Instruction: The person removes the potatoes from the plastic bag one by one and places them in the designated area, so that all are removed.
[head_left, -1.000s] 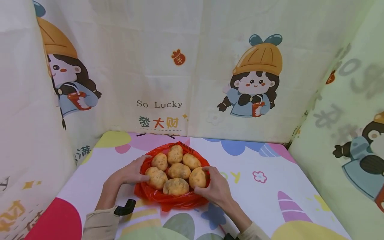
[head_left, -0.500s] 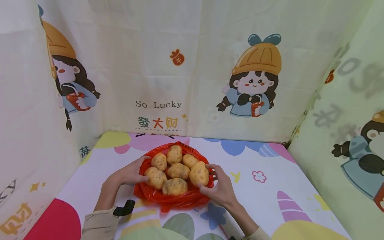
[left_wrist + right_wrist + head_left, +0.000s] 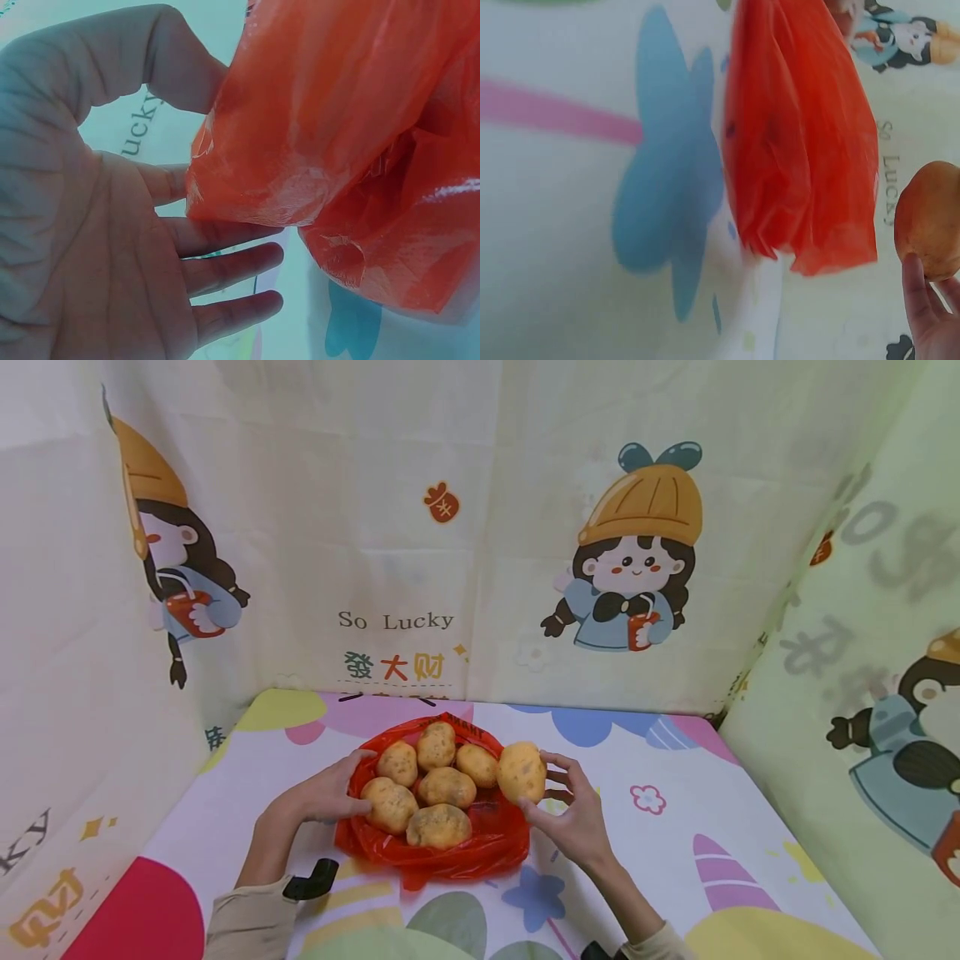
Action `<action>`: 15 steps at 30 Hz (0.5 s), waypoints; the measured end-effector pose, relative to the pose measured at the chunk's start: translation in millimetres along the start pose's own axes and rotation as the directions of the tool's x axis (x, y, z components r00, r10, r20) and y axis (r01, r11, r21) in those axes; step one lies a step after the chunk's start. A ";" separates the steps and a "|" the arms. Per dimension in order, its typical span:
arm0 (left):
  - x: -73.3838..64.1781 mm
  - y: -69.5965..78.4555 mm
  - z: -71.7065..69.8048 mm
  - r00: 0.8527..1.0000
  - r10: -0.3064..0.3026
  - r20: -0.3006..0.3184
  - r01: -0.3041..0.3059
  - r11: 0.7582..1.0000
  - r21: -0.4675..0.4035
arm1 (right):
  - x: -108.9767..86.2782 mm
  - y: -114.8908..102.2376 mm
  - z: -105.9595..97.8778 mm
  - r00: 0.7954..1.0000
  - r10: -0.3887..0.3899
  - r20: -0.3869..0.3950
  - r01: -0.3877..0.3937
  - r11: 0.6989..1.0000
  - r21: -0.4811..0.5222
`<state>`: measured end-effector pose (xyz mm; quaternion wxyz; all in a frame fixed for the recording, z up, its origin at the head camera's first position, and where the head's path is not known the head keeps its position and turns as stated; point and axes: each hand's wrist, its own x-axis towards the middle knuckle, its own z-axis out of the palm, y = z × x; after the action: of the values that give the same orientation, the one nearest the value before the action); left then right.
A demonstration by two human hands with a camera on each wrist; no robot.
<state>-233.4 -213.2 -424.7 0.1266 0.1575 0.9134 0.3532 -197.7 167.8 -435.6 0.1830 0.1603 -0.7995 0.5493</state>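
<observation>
A red plastic bag [image 3: 487, 852], its mouth spread wide, sits on the table with several potatoes [image 3: 447, 788] inside. My left hand [image 3: 322, 793] holds the bag's left rim, thumb over the edge. In the left wrist view that hand [image 3: 112, 217] has its thumb on the red plastic and fingers partly behind it. Just above the bag's right rim, my right hand [image 3: 573, 814] pinches one potato [image 3: 522, 772] between thumb and fingers. The same potato [image 3: 930, 217] shows at the right edge of the right wrist view, with the bag [image 3: 802, 142] beside it.
A patterned cloth covers the table [image 3: 600, 877]. Printed curtains [image 3: 510, 568] hang behind and on both sides. A black strap [image 3: 311, 881] sits on the left wrist.
My right hand has lifted a potato from the bag's right side and moved it up and to the right. The left hand stays at the left rim.
</observation>
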 end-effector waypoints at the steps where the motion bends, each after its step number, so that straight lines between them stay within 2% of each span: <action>1: 0.2 0.2 0.0 1.000 0.000 0.002 0.000 1.000 -0.002 | 1.2 0.5 -2.7 1.000 0.019 -0.007 -0.019 1.000 0.002; 8: 0.4 1.5 -0.4 1.000 0.000 0.004 0.000 1.000 -0.002 | 10.0 11.2 -21.6 0.996 0.090 -0.030 -0.089 0.996 0.021; 15: -0.2 1.2 -1.0 1.000 -0.009 0.008 0.009 1.000 -0.003 | 16.5 22.8 -35.2 0.986 0.165 -0.017 -0.165 0.986 0.026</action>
<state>-233.3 -213.0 -423.1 0.1320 0.1547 0.9130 0.3536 -218.6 207.7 -435.0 0.1424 0.0905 -0.8014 0.5738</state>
